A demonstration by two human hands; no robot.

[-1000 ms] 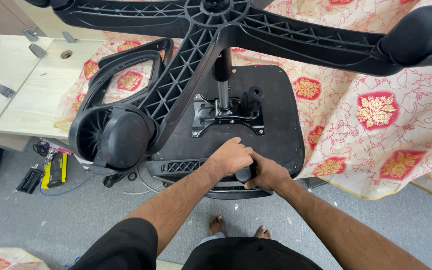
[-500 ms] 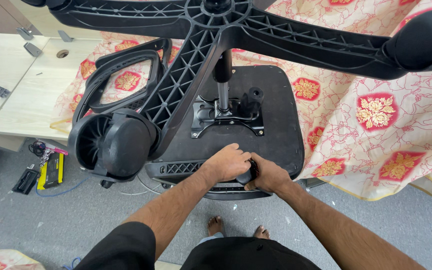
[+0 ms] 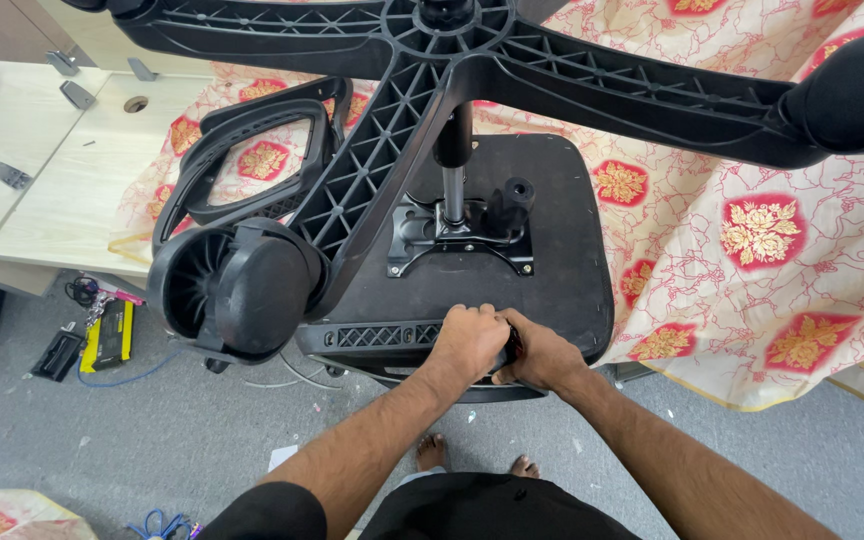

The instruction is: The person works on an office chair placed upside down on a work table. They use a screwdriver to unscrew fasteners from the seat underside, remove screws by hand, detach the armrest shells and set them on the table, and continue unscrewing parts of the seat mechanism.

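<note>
Both hands meet at the near edge of an upturned office-chair seat (image 3: 552, 250); left hand (image 3: 470, 342) clenched over the seat rim, right hand (image 3: 542, 355) wrapped round a small dark tool with a red mark (image 3: 514, 343), its kind too hidden to tell; the grip looks set to steady the seat while the tool works at the edge. Seat lies underside up on the desk (image 3: 62, 190), over a floral cloth (image 3: 752, 230), so the mounting plate (image 3: 462, 240) faces the worker; five-star base (image 3: 432, 60) stands overhead on the gas-lift column (image 3: 452, 160), one caster (image 3: 252, 290) hanging near left; an armrest loop (image 3: 252, 150) rests on the cloth; loose tools (image 3: 92, 335) lie on the grey floor (image 3: 102, 440).
</note>
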